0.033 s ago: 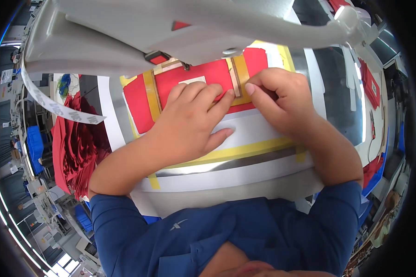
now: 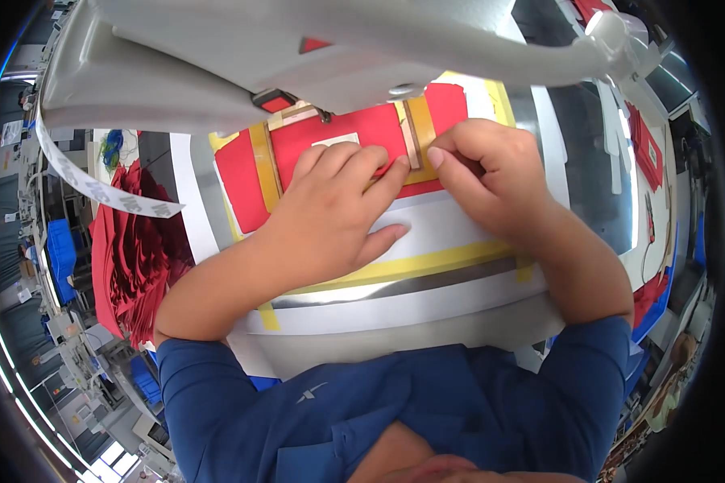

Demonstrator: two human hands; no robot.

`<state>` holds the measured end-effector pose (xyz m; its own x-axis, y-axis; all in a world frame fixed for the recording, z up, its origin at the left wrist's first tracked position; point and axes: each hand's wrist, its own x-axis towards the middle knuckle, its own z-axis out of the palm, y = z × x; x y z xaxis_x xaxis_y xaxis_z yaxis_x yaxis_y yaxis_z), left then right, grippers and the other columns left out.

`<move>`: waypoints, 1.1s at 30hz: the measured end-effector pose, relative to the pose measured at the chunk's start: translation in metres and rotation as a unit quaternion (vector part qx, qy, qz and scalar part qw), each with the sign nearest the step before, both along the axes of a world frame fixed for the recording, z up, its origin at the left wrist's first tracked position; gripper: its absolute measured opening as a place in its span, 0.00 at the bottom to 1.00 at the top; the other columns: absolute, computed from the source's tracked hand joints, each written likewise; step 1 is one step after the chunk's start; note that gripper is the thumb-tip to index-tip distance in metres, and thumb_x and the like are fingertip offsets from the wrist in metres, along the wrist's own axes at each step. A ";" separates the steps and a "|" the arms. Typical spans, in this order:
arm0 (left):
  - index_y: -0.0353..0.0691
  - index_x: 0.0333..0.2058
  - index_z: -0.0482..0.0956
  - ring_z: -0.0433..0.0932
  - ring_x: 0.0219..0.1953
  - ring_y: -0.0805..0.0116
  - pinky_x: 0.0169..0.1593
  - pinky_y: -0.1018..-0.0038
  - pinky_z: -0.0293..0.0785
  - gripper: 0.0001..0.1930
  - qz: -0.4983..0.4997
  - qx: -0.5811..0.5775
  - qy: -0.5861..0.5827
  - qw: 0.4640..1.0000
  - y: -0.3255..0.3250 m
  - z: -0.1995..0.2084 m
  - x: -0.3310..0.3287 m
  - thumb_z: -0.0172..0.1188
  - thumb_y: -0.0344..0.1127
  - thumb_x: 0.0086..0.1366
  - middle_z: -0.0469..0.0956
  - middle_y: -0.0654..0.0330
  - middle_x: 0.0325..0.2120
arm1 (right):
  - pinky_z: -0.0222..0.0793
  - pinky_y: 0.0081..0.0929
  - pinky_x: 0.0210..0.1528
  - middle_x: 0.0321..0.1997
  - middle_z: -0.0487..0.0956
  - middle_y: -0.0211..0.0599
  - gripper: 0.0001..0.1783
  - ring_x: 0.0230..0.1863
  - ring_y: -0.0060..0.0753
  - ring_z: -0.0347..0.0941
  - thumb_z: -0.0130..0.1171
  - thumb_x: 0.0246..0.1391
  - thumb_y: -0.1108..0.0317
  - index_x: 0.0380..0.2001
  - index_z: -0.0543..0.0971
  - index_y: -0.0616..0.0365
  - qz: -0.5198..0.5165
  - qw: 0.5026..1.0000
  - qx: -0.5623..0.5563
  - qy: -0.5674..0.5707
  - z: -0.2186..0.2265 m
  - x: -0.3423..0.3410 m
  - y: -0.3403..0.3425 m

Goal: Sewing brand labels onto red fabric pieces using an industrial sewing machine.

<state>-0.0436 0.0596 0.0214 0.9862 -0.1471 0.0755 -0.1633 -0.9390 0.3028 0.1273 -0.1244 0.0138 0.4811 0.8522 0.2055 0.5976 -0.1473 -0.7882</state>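
A red sheet of fabric or felt (image 2: 242,189) lies on the white work surface, with a yellow-brown frame (image 2: 263,165) over it. Inside the frame, a small pale rectangular patch (image 2: 342,140) rests on the red, partly covered by my fingers. My left hand (image 2: 326,205) lies palm down across the frame's near side, fingers stretched out and thumb apart. At the frame's right side, my right hand (image 2: 498,177) has its fingers curled and its thumb against the forefinger. Whatever that pinch may hold is hidden.
A large grey-white sewing machine (image 2: 177,72) arches over the far side. White printed tape (image 2: 109,193) dangles from it at the left. Crumpled red cloth pieces (image 2: 133,266) are heaped at the left; red pieces (image 2: 646,153) and red-handled snips (image 2: 649,219) lie at the right.
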 end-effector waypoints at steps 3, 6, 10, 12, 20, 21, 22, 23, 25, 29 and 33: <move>0.42 0.64 0.80 0.74 0.58 0.49 0.63 0.54 0.69 0.31 0.005 -0.012 0.038 0.999 0.003 0.003 0.000 0.72 0.46 0.65 0.75 0.52 0.54 | 0.75 0.36 0.31 0.29 0.82 0.39 0.03 0.26 0.43 0.79 0.66 0.58 0.72 0.31 0.83 0.59 0.034 0.999 -0.009 -0.009 0.000 -0.004 -0.002; 0.41 0.62 0.81 0.75 0.58 0.49 0.62 0.55 0.71 0.29 0.022 -0.068 0.025 0.997 0.010 -0.004 0.001 0.72 0.43 0.65 0.76 0.51 0.56 | 0.78 0.37 0.33 0.36 0.84 0.36 0.05 0.29 0.43 0.81 0.67 0.55 0.71 0.35 0.83 0.56 0.087 0.994 -0.018 -0.069 -0.002 -0.008 -0.005; 0.42 0.60 0.83 0.76 0.57 0.48 0.62 0.55 0.72 0.25 0.088 -0.024 -0.032 0.995 0.020 -0.016 0.003 0.71 0.41 0.67 0.79 0.53 0.60 | 0.80 0.38 0.34 0.41 0.85 0.32 0.07 0.33 0.42 0.84 0.66 0.54 0.69 0.38 0.83 0.56 0.136 0.979 -0.049 -0.145 -0.001 -0.011 -0.006; 0.42 0.60 0.83 0.76 0.58 0.48 0.63 0.55 0.71 0.24 0.080 -0.003 -0.048 0.996 0.026 -0.018 0.008 0.71 0.41 0.68 0.80 0.55 0.62 | 0.80 0.38 0.34 0.41 0.85 0.32 0.08 0.33 0.41 0.84 0.67 0.54 0.69 0.37 0.83 0.56 0.146 0.975 -0.053 -0.161 -0.001 -0.012 -0.005; 0.46 0.61 0.85 0.75 0.66 0.50 0.70 0.57 0.66 0.26 0.056 -0.007 -0.015 0.998 0.042 -0.017 0.020 0.73 0.47 0.67 0.82 0.59 0.64 | 0.75 0.33 0.26 0.37 0.82 0.32 0.05 0.26 0.37 0.80 0.65 0.50 0.72 0.33 0.81 0.56 0.154 0.958 -0.073 -0.231 -0.003 -0.014 -0.003; 0.46 0.61 0.85 0.75 0.66 0.50 0.70 0.57 0.66 0.26 0.052 -0.006 -0.014 0.999 0.042 -0.017 0.020 0.73 0.47 0.67 0.82 0.59 0.64 | 0.75 0.33 0.26 0.37 0.82 0.32 0.05 0.26 0.37 0.80 0.65 0.50 0.72 0.33 0.81 0.56 0.150 0.959 -0.073 -0.229 -0.004 -0.014 -0.002; 0.45 0.61 0.85 0.75 0.66 0.51 0.70 0.57 0.65 0.26 0.054 -0.008 -0.014 0.998 0.043 -0.018 0.020 0.73 0.48 0.67 0.82 0.59 0.64 | 0.75 0.32 0.26 0.37 0.82 0.32 0.05 0.25 0.37 0.80 0.65 0.51 0.71 0.33 0.81 0.56 0.151 0.959 -0.057 -0.232 -0.005 -0.014 -0.002; 0.45 0.60 0.85 0.75 0.66 0.51 0.71 0.57 0.65 0.27 0.055 -0.011 -0.014 0.998 0.044 -0.018 0.020 0.74 0.50 0.66 0.82 0.59 0.64 | 0.75 0.32 0.26 0.37 0.82 0.32 0.06 0.25 0.36 0.80 0.65 0.51 0.71 0.33 0.81 0.55 0.152 0.959 -0.040 -0.236 -0.005 -0.015 -0.002; 0.45 0.60 0.85 0.75 0.66 0.52 0.71 0.57 0.65 0.27 0.048 -0.011 -0.016 0.999 0.043 -0.018 0.021 0.74 0.50 0.66 0.82 0.59 0.64 | 0.75 0.32 0.26 0.36 0.82 0.31 0.06 0.25 0.36 0.80 0.65 0.51 0.71 0.33 0.81 0.55 0.150 0.959 -0.045 -0.237 -0.004 -0.017 -0.003; 0.45 0.60 0.85 0.75 0.66 0.52 0.71 0.57 0.64 0.27 0.041 0.018 -0.013 0.999 0.043 -0.015 0.020 0.74 0.49 0.66 0.82 0.59 0.64 | 0.75 0.32 0.27 0.36 0.81 0.31 0.05 0.26 0.34 0.80 0.65 0.51 0.70 0.33 0.81 0.55 0.168 0.951 -0.063 -0.251 -0.004 -0.016 -0.004; 0.44 0.59 0.86 0.75 0.66 0.52 0.71 0.57 0.64 0.26 0.043 -0.007 -0.018 0.999 0.043 -0.018 0.023 0.74 0.48 0.66 0.82 0.59 0.64 | 0.75 0.31 0.27 0.36 0.81 0.32 0.06 0.25 0.33 0.80 0.65 0.50 0.70 0.33 0.81 0.55 0.161 0.954 -0.058 -0.246 -0.007 -0.017 -0.004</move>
<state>-0.0207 0.1028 0.0038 0.9916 -0.0616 0.1135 -0.0944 -0.9457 0.3110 0.1106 -0.1287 0.0073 0.0602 0.9703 0.2341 0.9202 0.0369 -0.3898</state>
